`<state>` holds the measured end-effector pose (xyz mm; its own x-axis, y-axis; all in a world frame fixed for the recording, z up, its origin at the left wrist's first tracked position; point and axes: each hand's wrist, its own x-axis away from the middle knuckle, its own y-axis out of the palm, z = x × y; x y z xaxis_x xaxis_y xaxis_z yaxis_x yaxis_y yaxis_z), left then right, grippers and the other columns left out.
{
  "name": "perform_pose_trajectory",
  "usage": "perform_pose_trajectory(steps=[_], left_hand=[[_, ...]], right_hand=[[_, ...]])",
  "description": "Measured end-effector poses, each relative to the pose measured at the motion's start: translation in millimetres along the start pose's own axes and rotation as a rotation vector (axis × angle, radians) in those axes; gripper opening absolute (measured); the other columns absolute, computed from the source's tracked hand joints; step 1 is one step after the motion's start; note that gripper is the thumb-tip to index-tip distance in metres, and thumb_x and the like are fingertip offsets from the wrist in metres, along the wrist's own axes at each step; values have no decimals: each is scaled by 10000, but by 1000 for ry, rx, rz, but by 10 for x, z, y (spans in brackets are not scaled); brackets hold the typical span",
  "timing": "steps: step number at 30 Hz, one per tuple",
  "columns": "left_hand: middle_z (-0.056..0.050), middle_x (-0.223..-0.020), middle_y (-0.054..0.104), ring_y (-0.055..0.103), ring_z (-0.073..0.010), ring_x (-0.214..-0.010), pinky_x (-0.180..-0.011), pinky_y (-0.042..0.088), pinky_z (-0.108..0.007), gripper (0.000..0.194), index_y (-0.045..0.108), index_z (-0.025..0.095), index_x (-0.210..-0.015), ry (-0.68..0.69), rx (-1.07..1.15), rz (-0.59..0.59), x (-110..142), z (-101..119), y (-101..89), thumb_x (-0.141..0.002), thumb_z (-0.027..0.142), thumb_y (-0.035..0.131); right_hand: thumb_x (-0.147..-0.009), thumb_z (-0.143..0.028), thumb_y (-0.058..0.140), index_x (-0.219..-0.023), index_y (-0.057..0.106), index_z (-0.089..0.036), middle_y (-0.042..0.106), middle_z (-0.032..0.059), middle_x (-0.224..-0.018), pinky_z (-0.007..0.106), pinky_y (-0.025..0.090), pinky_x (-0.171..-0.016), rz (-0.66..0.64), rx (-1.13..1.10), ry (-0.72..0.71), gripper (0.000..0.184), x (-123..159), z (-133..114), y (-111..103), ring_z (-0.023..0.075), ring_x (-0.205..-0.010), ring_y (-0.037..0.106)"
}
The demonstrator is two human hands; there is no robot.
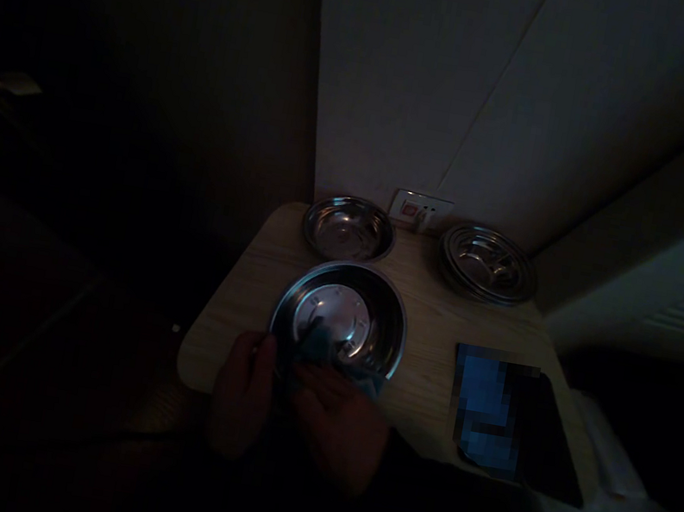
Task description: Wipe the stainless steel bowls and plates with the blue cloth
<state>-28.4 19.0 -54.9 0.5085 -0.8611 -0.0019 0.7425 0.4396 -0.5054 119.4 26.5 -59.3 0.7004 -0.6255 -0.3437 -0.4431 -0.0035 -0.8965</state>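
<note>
A shiny metal bowl [347, 271] stands on the small wooden table, close in front of me. My left hand [241, 392] grips the bowl's rim at its near left side, thumb uppermost. My right hand [340, 422] presses a blue cloth [317, 346] against the near inside of the bowl, with the fingers pointing left. Part of the cloth shows at the right near rim. The dim light hides the lower edges of both hands and the bowl's near side.
Behind the bowl sits another metal bowl [349, 227]. A stack of metal bowls [488, 265] is at the back right of the table [417, 391]. A dark tablet-like thing [547, 439], partly blurred, lies at the right. A wall socket [420, 210] with a plug is behind.
</note>
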Motion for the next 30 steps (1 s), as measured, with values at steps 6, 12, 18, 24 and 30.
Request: perform_pose_trajectory(steps=[6, 12, 18, 24, 30], left_hand=[[-15, -709, 614, 568, -165, -651, -589, 437, -269, 311, 502, 217, -813, -49, 13, -1, 41, -65, 2, -807, 494, 362], [-20, -694, 623, 581, -171, -625, -559, 444, -276, 292, 507, 220, -816, -102, -20, 32, 42, -147, -50, -807, 479, 374], [-22, -691, 618, 575, -165, -616, -557, 442, -274, 284, 489, 219, -814, -25, -21, 65, 119, -110, 13, -817, 471, 357], [-16, -663, 582, 559, -167, -608, -581, 447, -288, 301, 459, 222, -758, -13, 4, 44, 110, -74, -18, -795, 498, 345], [-19, -685, 604, 569, -171, -631, -572, 440, -281, 298, 482, 219, -788, -42, -13, 35, 50, -64, -41, -798, 491, 363]], right_hand=[[-862, -205, 546, -1005, 613, -191, 611, 93, -1190, 365, 436, -945, -194, 58, -31, 158, 185, 186, -141, 210, -1100, 555], [-861, -274, 564, -952, 645, -285, 580, 66, -1234, 509, 357, -984, -73, 116, -13, 123, 235, 161, -153, 247, -1163, 498], [-849, -160, 516, -1038, 595, -181, 605, 111, -1189, 445, 380, -992, -100, 69, -11, 205, 196, 176, -177, 246, -1116, 537], [-754, -156, 474, -1215, 449, -84, 560, 149, -1228, 363, 385, -995, -84, -275, 19, 467, -266, -33, -40, 228, -1158, 492], [-769, -168, 490, -1075, 548, -139, 576, 136, -1217, 482, 226, -1078, -276, -101, -100, 313, 66, 291, -163, 246, -1179, 475]])
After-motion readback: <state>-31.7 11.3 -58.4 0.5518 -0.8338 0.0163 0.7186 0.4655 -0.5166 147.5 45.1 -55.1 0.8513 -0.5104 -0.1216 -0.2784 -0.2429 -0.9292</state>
